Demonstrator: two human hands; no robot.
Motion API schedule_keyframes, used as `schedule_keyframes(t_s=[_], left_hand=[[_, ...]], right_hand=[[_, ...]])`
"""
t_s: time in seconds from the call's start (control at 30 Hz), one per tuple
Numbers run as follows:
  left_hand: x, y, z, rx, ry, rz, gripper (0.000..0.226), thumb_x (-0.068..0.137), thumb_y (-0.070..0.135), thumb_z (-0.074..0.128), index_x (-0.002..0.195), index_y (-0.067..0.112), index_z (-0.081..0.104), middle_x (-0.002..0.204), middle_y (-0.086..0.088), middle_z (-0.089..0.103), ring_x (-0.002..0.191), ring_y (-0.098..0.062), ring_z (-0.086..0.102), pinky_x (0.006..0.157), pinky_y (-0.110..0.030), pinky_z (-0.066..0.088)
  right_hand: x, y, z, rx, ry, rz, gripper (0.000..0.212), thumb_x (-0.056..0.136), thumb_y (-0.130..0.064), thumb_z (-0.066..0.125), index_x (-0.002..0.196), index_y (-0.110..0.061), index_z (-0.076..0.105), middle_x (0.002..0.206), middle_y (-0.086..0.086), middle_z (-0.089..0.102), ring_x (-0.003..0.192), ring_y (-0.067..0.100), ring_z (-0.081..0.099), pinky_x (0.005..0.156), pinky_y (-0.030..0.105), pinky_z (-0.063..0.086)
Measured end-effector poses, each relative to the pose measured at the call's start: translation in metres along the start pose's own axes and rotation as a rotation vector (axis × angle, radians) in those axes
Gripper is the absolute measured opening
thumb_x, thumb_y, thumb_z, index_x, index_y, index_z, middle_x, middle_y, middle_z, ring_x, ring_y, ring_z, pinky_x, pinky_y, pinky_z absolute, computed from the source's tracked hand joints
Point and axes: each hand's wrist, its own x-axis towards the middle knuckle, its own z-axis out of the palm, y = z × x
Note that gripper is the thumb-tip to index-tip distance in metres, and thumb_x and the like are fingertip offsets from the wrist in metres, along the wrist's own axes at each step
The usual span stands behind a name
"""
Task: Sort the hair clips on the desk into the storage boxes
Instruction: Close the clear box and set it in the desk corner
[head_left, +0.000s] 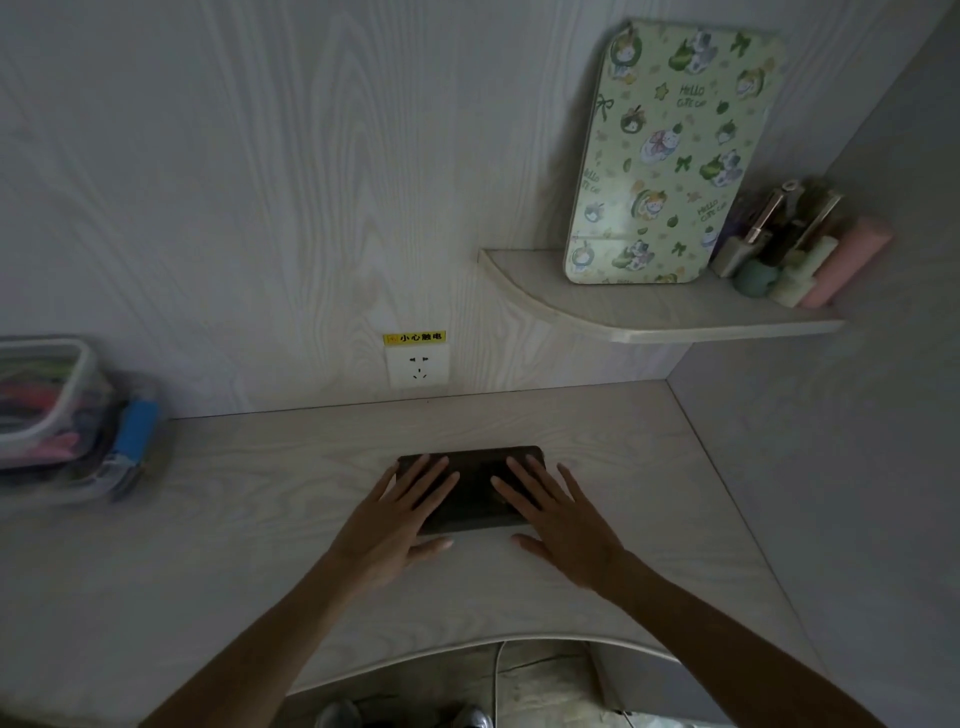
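Two clear plastic storage boxes (62, 415) are stacked at the far left of the desk, with colourful hair clips showing through their walls. A dark flat phone (470, 480) lies in the middle of the pale wood desk (260, 519). My left hand (402, 512) rests flat on the phone's left part with fingers straight and spread. My right hand (558, 514) lies flat on the phone's right part, fingers also spread. No loose hair clips show on the desk surface.
A wall socket (417, 365) with a yellow label sits behind the phone. A corner shelf (649, 312) at upper right carries a green patterned mirror (670, 156) and several cosmetics (800, 249). The desk's curved front edge runs below my arms.
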Motion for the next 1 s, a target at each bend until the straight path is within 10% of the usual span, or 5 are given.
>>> schedule_keyframes(t_s=[0.27, 0.43, 0.5, 0.67, 1.0], left_hand=[[0.005, 0.000, 0.001, -0.028, 0.016, 0.007, 0.083, 0.079, 0.052, 0.056, 0.144, 0.021, 0.015, 0.148, -0.006, 0.038, 0.136, -0.025, 0.036, 0.106, -0.048, 0.038], [-0.002, 0.004, -0.006, -0.268, -0.014, -0.078, 0.095, 0.079, 0.067, 0.035, 0.139, 0.032, -0.029, 0.150, -0.001, -0.022, 0.140, -0.021, -0.017, 0.119, -0.045, 0.002], [-0.006, 0.010, -0.010, -0.597, 0.046, -0.345, 0.093, 0.086, 0.061, 0.043, 0.147, 0.020, -0.014, 0.153, 0.000, -0.017, 0.143, -0.019, -0.009, 0.118, -0.040, 0.006], [-0.004, -0.005, -0.033, -1.363, -0.088, -0.932, 0.031, 0.097, 0.030, 0.043, 0.115, 0.007, 0.053, 0.125, -0.015, 0.058, 0.109, -0.029, 0.058, 0.090, -0.038, 0.047], [-0.081, -0.089, -0.133, -1.297, 0.283, -1.019, 0.018, 0.093, 0.019, 0.054, 0.075, 0.018, 0.057, 0.082, -0.006, 0.060, 0.087, -0.027, 0.061, 0.086, -0.041, 0.053]], right_hand=[[0.004, 0.001, 0.004, -0.009, -0.050, 0.010, 0.063, 0.093, -0.057, 0.022, 0.147, -0.027, 0.013, 0.152, 0.006, 0.029, 0.138, 0.028, 0.031, 0.106, 0.050, 0.036], [0.008, 0.002, -0.015, 0.391, 0.024, 0.136, 0.064, 0.090, -0.061, 0.009, 0.143, -0.032, 0.027, 0.155, -0.004, 0.015, 0.145, 0.019, 0.008, 0.118, 0.039, 0.005], [0.013, 0.001, -0.012, 0.598, 0.165, 0.440, 0.052, 0.096, -0.045, 0.033, 0.140, -0.018, 0.036, 0.150, 0.004, 0.031, 0.140, 0.022, 0.027, 0.118, 0.038, 0.020], [0.033, -0.009, -0.038, 1.232, -0.251, 0.897, 0.040, 0.099, -0.024, 0.039, 0.127, 0.003, 0.048, 0.122, 0.018, 0.055, 0.111, 0.032, 0.053, 0.096, 0.035, 0.043], [0.102, -0.073, -0.150, 1.476, -0.176, 0.628, 0.033, 0.092, -0.021, 0.055, 0.118, 0.000, 0.056, 0.110, 0.013, 0.059, 0.093, 0.021, 0.057, 0.088, 0.033, 0.042]])
